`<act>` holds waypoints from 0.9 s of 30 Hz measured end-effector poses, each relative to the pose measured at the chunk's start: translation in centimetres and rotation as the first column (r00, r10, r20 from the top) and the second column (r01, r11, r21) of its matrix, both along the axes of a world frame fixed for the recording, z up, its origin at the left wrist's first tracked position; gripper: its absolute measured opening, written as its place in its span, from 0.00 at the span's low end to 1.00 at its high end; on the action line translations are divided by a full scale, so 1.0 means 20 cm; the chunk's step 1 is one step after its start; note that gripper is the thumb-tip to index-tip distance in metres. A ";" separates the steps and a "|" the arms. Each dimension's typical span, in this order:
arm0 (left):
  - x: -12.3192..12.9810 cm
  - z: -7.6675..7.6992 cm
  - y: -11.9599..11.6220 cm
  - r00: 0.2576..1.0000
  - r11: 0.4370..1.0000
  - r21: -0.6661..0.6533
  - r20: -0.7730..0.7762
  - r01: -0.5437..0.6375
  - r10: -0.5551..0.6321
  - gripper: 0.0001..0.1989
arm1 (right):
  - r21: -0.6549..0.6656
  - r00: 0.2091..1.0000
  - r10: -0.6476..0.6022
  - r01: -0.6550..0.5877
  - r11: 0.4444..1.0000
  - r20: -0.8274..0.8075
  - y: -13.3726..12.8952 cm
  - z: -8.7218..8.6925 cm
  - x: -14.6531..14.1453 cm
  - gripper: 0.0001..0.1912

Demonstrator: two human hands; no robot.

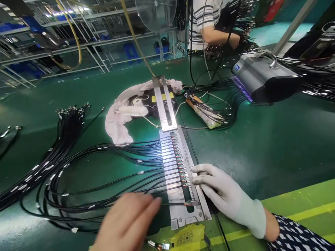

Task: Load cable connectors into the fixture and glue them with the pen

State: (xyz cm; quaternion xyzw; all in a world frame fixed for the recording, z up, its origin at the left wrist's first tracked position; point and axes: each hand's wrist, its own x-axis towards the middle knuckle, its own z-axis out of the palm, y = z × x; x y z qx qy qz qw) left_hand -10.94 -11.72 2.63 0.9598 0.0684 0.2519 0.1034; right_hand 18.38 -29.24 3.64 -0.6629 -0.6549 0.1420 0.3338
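A long metal fixture (174,174) lies on the green table, with a row of black cables (141,148) laid across it and their stripped ends along its slot. My right hand (225,191), in a white glove, rests its spread fingertips on the fixture's right rail. Bare and slightly blurred, my left hand (131,216) is over the cables at the lower left of the fixture, thumb and fingers close together; what they hold, if anything, is hidden. One cable end (190,203) lies across the fixture's lower part. Another connector end (159,245) shows beside my left hand.
A cable bundle (70,122) lies at left. Behind the fixture are a pale cloth (119,122), a black box (143,101) and a wrapped orange-brown object (206,113). A grey machine (264,75) stands at back right, near a person in a striped shirt (208,17).
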 end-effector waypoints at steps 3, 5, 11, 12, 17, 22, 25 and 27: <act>0.23 -0.09 -0.05 0.991 0.991 0.006 -0.016 0.132 -0.132 0.20 | -0.028 1.000 -0.013 0.013 1.000 -0.011 0.00 0.01 0.00 0.14; 0.27 -0.12 -0.04 0.991 0.991 -0.014 -0.040 0.130 -0.131 0.21 | -0.060 0.999 -0.018 0.016 0.998 -0.033 0.00 0.02 0.00 0.14; 0.21 -0.12 0.01 0.982 0.996 -0.001 -0.167 0.089 -0.088 0.24 | -0.049 0.997 -0.019 0.015 0.999 -0.073 0.02 0.02 0.01 0.13; 0.21 -0.12 0.01 0.982 0.996 0.012 -0.169 0.088 -0.085 0.24 | -0.052 0.997 -0.018 0.015 0.999 -0.072 0.02 0.02 0.01 0.14; 0.22 -0.11 0.00 0.976 0.992 0.035 -0.183 0.125 -0.116 0.23 | -0.039 0.998 -0.019 0.016 0.999 -0.060 0.02 0.03 0.01 0.13; 0.22 -0.10 -0.01 0.971 0.993 0.002 -0.210 0.116 -0.113 0.23 | -0.042 0.999 -0.019 0.017 0.999 -0.050 0.02 0.03 0.01 0.13; 0.22 -0.12 -0.02 0.977 0.990 -0.092 -0.171 0.111 -0.125 0.21 | -0.054 0.999 -0.026 0.023 0.998 -0.048 0.02 0.03 0.01 0.13; 0.22 -0.14 -0.03 0.988 0.993 -0.096 -0.132 0.071 -0.083 0.20 | -0.051 0.998 -0.028 0.025 0.998 -0.052 0.02 0.02 0.01 0.13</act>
